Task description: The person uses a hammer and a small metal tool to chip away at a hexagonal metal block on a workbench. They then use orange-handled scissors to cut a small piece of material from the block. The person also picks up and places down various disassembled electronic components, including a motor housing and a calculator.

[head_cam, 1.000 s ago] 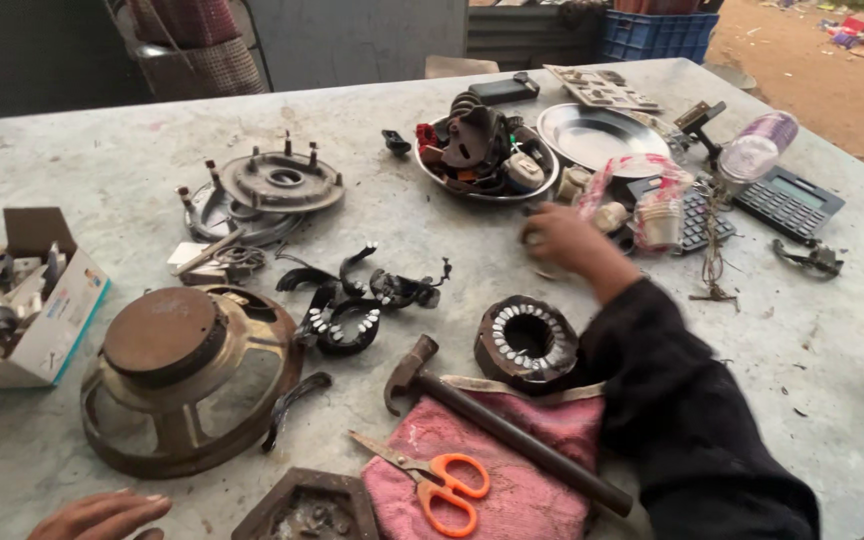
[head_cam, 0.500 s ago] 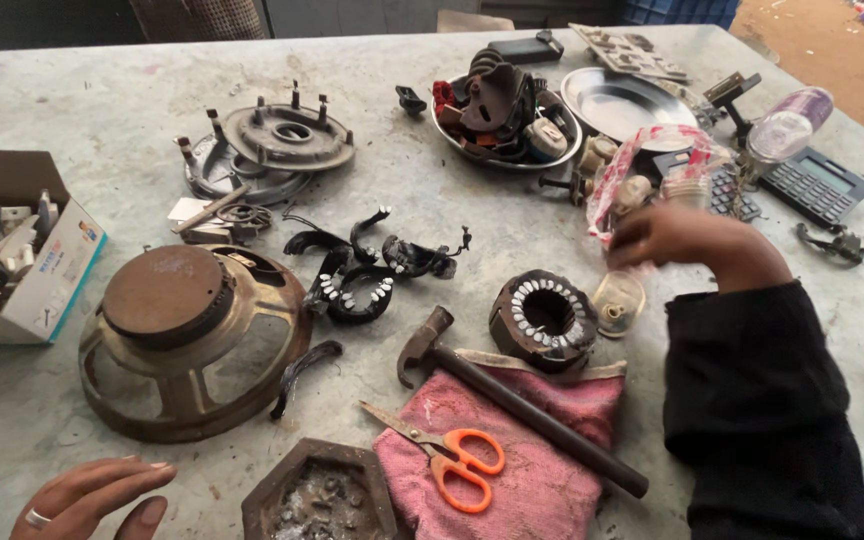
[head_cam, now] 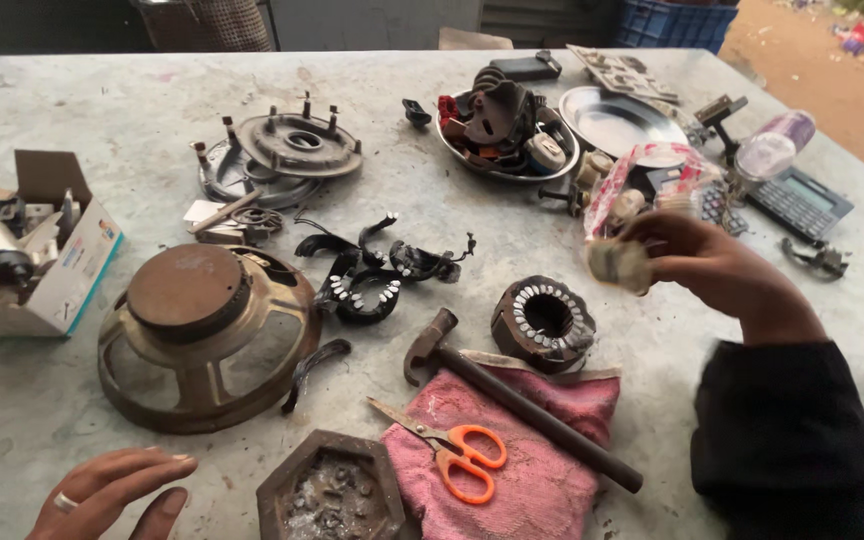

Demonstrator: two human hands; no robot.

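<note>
Since a moment ago, my right hand (head_cam: 712, 265) has pulled back toward me from the far pile and now hangs above the grey table (head_cam: 152, 90), and my left hand (head_cam: 112, 492) has slid further into view at the near edge. My right fingers are pinched around a small pale lump (head_cam: 620, 264). It is blurry, so I cannot tell its shape or which way its long side runs. It sits at the left side of my hand, up off the table, just right of the round coil ring (head_cam: 544, 322) and near the crinkly plastic bag (head_cam: 642, 175).

My left hand is flat and loose, fingers spread, holding nothing. It is just beside the dark six-sided tray (head_cam: 327, 490). A hammer (head_cam: 512, 400) lies on the pink cloth (head_cam: 532, 470), its head pointing up and left, handle running down to the right. Orange scissors (head_cam: 447, 455) lie beside it, tips pointing left.
</note>
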